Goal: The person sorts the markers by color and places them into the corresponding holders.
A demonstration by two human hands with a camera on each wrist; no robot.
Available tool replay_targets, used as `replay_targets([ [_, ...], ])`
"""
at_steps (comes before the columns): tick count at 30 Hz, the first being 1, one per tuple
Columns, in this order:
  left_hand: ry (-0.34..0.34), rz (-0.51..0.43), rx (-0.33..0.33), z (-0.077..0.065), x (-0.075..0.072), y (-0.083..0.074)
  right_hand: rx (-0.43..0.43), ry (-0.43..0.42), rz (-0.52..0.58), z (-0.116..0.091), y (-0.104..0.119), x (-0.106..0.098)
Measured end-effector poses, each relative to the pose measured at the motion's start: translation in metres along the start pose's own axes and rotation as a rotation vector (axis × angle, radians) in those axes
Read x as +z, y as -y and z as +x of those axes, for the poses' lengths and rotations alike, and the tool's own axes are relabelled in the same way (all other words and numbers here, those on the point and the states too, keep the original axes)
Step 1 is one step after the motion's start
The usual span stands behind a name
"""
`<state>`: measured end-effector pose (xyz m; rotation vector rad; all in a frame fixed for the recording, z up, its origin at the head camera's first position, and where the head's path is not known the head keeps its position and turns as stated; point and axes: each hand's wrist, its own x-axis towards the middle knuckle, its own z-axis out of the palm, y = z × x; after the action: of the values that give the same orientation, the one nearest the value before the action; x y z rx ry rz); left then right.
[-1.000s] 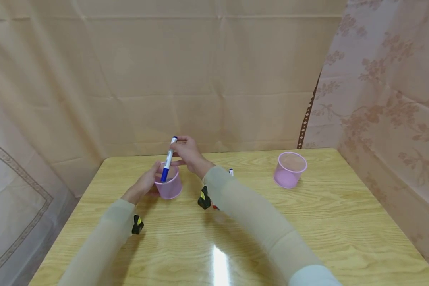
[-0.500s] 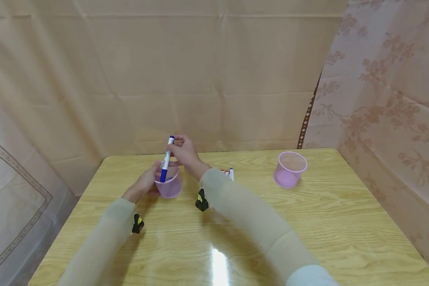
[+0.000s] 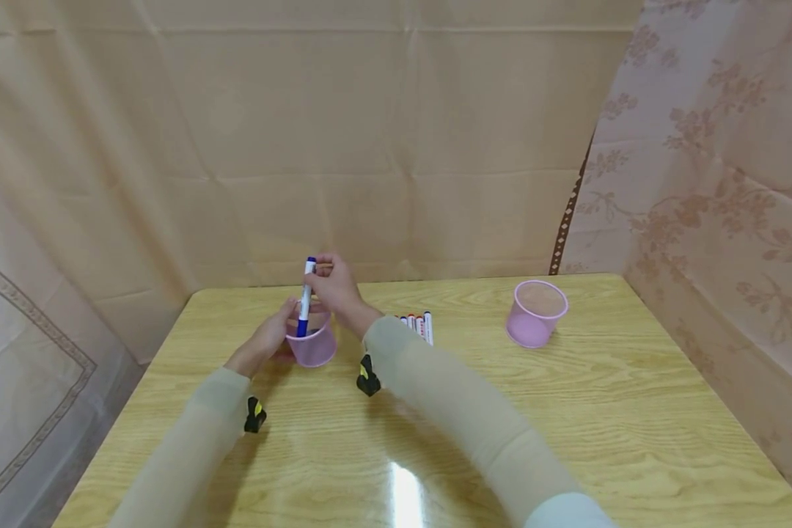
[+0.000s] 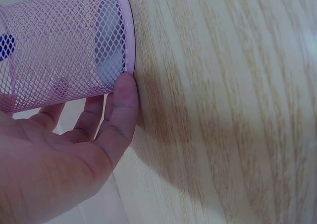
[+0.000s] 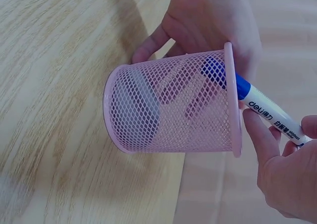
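Observation:
A pink mesh pen holder [image 3: 315, 353] stands upright on the left part of the table. My left hand [image 3: 262, 345] grips its left side; in the left wrist view the fingers curve against the mesh [image 4: 64, 40], one fingertip at the base rim. Over the opening, my right hand [image 3: 340, 292] pinches a white whiteboard marker [image 3: 306, 293] near its upper end. Its blue cap points down, and in the right wrist view the cap [image 5: 214, 71] shows through the mesh just inside the mouth.
Several markers with red and blue ends [image 3: 419, 324] lie side by side on the table, partly hidden by my right sleeve [image 3: 449, 381]. Farther right stands a second pink mesh pen holder [image 3: 531, 326]. A beige curtain [image 3: 396, 147] hangs behind the table's back edge.
The right hand has shifted slightly left and down with the marker, which has become more upright. More of the row of markers shows from behind the right sleeve. The left hand has stayed put.

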<state>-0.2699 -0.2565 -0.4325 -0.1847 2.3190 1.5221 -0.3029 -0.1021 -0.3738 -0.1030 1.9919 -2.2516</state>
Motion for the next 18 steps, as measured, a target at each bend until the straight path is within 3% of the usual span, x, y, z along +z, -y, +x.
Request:
replay_targets([
  [7,0.004,-0.026,-0.002,-0.0005,0.0018,-0.0014,-0.008,0.006,-0.018,-0.0003,-0.0018,0.0024],
  [18,0.002,-0.036,-0.012,0.0002,0.0005,0.0005,-0.081,0.043,-0.190,-0.0035,-0.0065,0.0048],
])
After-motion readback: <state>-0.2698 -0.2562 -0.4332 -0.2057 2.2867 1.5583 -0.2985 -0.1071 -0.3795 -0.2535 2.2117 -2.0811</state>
